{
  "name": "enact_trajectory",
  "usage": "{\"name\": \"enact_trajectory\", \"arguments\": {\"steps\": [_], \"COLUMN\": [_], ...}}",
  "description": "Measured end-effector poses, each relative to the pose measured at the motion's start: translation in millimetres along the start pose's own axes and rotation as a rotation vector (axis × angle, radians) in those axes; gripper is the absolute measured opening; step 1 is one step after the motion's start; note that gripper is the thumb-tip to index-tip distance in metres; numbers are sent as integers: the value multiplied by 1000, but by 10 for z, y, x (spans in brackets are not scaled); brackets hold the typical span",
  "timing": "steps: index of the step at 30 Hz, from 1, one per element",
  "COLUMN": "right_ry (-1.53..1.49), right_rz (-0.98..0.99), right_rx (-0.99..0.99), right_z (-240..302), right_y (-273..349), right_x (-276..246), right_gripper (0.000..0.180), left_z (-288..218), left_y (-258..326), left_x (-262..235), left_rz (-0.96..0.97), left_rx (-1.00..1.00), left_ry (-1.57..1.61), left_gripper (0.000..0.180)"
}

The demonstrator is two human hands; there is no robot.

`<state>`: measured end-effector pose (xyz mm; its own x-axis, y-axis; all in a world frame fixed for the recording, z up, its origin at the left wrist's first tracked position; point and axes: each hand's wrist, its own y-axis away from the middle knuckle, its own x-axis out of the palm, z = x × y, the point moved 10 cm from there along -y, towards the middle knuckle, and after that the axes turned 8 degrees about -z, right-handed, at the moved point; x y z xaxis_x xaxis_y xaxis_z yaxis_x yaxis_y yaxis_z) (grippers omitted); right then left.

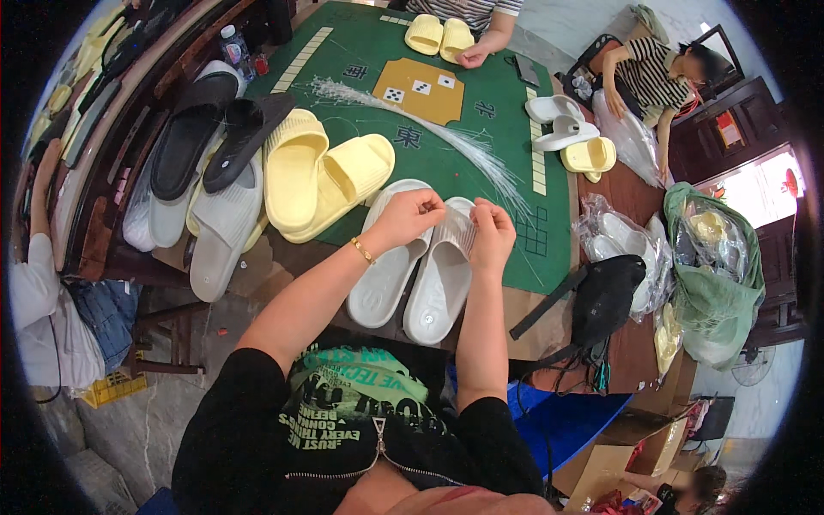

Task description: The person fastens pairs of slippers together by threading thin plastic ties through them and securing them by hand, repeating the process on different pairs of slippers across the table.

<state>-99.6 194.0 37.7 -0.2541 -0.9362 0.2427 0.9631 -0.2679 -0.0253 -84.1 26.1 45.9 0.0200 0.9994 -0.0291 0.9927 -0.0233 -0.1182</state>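
My left hand (410, 215) and my right hand (493, 232) are raised together over a pair of white slide sandals (412, 275) lying side by side at the near edge of the green table (481, 103). Both hands pinch a thin clear plastic strand between them, just above the straps of the sandals. A bundle of the same clear strands (429, 124) fans across the green cloth just beyond my hands. I wear a gold bracelet on the left wrist.
Yellow sandals (318, 176), white and black sandals (206, 146) are piled to the left. Across the table a person's hand rests on a yellow pair (439, 36). To the right lie more white and yellow sandals (571, 129), bagged sandals (622, 245), a black bag (605, 296) and a green sack (712, 266).
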Motion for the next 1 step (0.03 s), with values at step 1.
{"name": "enact_trajectory", "arguments": {"steps": [1], "right_ry": [-46], "right_rz": [-11], "right_rx": [-11], "right_z": [-26], "right_y": [-31], "right_x": [-38], "right_gripper": [6], "left_z": [-18], "left_y": [-20], "left_x": [-1], "left_rz": [1], "left_rx": [6], "left_ry": [-1], "left_gripper": [10]}}
